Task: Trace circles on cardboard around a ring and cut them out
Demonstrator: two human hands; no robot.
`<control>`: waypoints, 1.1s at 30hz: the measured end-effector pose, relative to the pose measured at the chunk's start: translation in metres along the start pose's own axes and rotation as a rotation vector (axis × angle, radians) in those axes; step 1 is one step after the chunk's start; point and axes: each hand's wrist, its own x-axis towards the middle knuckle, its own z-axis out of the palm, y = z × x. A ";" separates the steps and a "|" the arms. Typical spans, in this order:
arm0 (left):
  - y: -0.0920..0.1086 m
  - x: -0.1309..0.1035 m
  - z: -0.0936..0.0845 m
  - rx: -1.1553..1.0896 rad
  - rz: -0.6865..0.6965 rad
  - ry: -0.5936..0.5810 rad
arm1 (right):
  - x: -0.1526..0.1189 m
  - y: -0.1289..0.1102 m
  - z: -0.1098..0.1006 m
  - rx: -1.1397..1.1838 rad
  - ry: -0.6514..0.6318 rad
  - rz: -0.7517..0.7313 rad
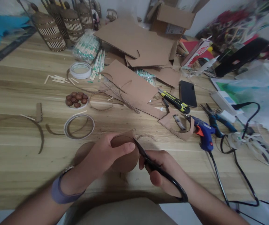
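My left hand [106,153] is closed on a piece of brown cardboard [126,161] with a rounded lower edge, its thumb lying on top. In my right hand [164,168] are black scissors [152,164], with fingers around the handles. The blades point up and left and meet the cardboard's upper right edge. Partly hidden under my left wrist, another rounded cardboard piece [84,151] lies on the table. A white tape ring [79,126] sits beyond my left forearm, and a thin curved strip [148,136] lies just past the blades.
To the right lie a blue glue gun [204,132] with its cable, pliers [218,120], a yellow-black cutter [175,101] and a phone [188,93]. Cardboard sheets [136,40] fill the back. A dish of brown balls [76,100] and woven lantern-like objects [49,31] stand left.
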 end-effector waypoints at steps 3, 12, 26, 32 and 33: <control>-0.003 0.001 0.001 -0.018 0.023 -0.026 | 0.000 -0.007 -0.001 0.012 -0.009 0.023; -0.003 0.000 0.003 0.008 -0.002 -0.002 | 0.002 0.003 0.000 0.017 -0.013 -0.029; -0.006 -0.001 0.005 -0.053 -0.020 -0.001 | 0.002 0.014 0.001 0.035 -0.020 -0.077; -0.010 0.001 0.005 -0.052 0.008 -0.029 | 0.001 0.009 0.002 -0.026 0.001 -0.068; -0.011 0.001 0.005 -0.050 0.010 -0.027 | 0.001 0.008 0.002 -0.035 0.007 -0.059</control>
